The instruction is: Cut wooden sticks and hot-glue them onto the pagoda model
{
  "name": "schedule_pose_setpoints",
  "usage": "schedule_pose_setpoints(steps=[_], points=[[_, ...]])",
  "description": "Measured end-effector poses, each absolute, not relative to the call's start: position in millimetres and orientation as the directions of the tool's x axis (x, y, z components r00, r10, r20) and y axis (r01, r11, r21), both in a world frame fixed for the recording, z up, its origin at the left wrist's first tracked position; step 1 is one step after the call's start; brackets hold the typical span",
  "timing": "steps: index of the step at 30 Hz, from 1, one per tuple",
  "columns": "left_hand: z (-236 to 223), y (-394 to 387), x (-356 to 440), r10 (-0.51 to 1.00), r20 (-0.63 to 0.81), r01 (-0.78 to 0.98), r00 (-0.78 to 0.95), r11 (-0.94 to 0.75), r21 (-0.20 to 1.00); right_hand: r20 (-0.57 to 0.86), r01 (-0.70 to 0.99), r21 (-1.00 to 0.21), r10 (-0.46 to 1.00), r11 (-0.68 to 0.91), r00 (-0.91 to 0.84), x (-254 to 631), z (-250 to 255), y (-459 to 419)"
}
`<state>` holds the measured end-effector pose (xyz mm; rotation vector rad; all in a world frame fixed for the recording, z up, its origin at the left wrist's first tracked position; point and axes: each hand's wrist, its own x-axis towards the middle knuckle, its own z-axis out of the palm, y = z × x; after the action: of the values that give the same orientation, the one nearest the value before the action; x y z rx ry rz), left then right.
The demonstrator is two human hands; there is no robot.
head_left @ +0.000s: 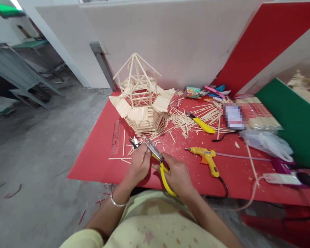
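Note:
My right hand (177, 176) grips the yellow handles of a pair of scissors (158, 160), blades pointing up-left over the red table (98, 165). My left hand (140, 162) is closed beside the blades, pinching something thin that I cannot make out. A silver bangle sits on my left wrist. Just beyond the hands stands a house model of wooden sticks (141, 100) with a peaked open roof frame. Small metal nippers (134, 142) lie near my left hand.
A yellow glue gun (207, 159) lies right of my hands, its cord running off the front edge. A yellow cutter (201, 123) rests among several loose sticks (188, 120). A ruler (116, 137), plastic bags (267, 141) and white wall panels are around. Grey floor lies left.

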<state>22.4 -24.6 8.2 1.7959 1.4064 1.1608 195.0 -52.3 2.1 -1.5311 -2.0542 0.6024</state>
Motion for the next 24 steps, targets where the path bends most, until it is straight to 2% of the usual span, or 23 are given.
schedule_pose_setpoints(steps=[4,10,15,24], points=[[9.0,-24.8,22.8,0.961,0.26,0.443,0.094,-0.274,0.853,0.144,0.727,-0.633,0.963,0.268,-0.23,196.8,-0.9,-52.4],[9.8,-24.4,32.1,0.959,0.283,0.399,0.011,-0.263,0.878,0.081,0.679,-0.702,0.971,0.216,-0.224,197.5,-0.6,-55.3],[7.0,-23.2,32.1,0.963,0.268,0.409,0.017,-0.252,0.877,0.102,0.767,-0.589,0.964,0.256,-0.244,198.8,9.3,-54.6],[6.4,-20.6,27.5,0.951,0.299,0.48,0.08,-0.299,0.824,0.072,0.81,-0.536,0.969,0.239,-0.238,200.9,13.4,-52.2]])
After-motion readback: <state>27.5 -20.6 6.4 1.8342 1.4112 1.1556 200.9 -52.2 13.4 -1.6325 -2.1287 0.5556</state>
